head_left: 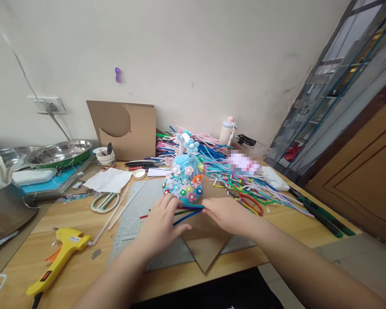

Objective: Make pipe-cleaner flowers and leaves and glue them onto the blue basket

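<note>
A blue craft piece [184, 165] covered in small coloured flowers stands upright on a brown cardboard sheet [206, 249]. In front of its base lie several pipe cleaners [189, 211], blue, green and purple. My left hand [164, 219] is at their left end, thumb spread away and fingers resting near the base of the piece. At the other end my right hand [227, 214] has its fingers pressed together around the tip of a blue pipe cleaner; the exact grip is partly hidden. Under the cardboard is a grey cutting mat [128, 240].
A yellow glue gun [59, 257] lies at left, near scissors [105, 202] and a white cloth [109, 179]. Behind are a pile of pipe cleaners [212, 148], a bottle [227, 131] and a cardboard box [143, 133]. Green-handled cutters [324, 219] lie at right.
</note>
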`<state>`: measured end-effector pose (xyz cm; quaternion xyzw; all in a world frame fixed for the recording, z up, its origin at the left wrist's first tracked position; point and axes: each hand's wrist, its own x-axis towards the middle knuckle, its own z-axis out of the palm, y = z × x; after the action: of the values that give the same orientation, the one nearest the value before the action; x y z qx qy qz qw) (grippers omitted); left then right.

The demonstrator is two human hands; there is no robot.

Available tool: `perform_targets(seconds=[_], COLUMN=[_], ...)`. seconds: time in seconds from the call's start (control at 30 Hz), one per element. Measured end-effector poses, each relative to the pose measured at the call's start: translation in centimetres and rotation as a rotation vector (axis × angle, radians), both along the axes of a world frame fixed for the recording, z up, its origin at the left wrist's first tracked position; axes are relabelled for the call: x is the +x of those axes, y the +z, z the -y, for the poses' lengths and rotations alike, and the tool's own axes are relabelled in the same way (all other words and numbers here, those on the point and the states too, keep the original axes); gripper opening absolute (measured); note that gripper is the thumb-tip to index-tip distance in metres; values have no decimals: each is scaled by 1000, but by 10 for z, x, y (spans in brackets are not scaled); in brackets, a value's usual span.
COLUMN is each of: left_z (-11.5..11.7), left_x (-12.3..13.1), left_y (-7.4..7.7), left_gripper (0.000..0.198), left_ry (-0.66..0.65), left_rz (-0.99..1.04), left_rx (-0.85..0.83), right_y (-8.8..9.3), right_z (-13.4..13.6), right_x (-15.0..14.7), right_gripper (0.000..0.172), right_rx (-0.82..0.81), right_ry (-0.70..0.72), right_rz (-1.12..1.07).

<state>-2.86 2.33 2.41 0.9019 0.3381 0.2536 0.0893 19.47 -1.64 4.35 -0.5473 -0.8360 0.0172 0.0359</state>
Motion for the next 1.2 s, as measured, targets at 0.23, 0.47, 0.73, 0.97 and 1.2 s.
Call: perform_targets(seconds=[0.23,0.47,0.73,0.97,1.2], left_z=[3,9,8,8,14], left_x=[2,0,-2,-1,5], left_y=[2,6,12,14,6], left_gripper=[25,32,35,38,29], left_ry=[-150,-171,-59,-166,-220], left_rz=[-153,-203,-254,-234,-187], left_rx=[49,-176,-275,-384,-428], right_y=[13,8,5,3,-6], right_z=[22,34,38,41,42], right_x=[-18,-17,-3,0,-3], right_gripper=[22,19,23,24,22], right_rx=[-7,-11,-65,-81,-42], right_ry=[16,67,30,-1,-3], right_rz=[22,-1,-82,-113,-79])
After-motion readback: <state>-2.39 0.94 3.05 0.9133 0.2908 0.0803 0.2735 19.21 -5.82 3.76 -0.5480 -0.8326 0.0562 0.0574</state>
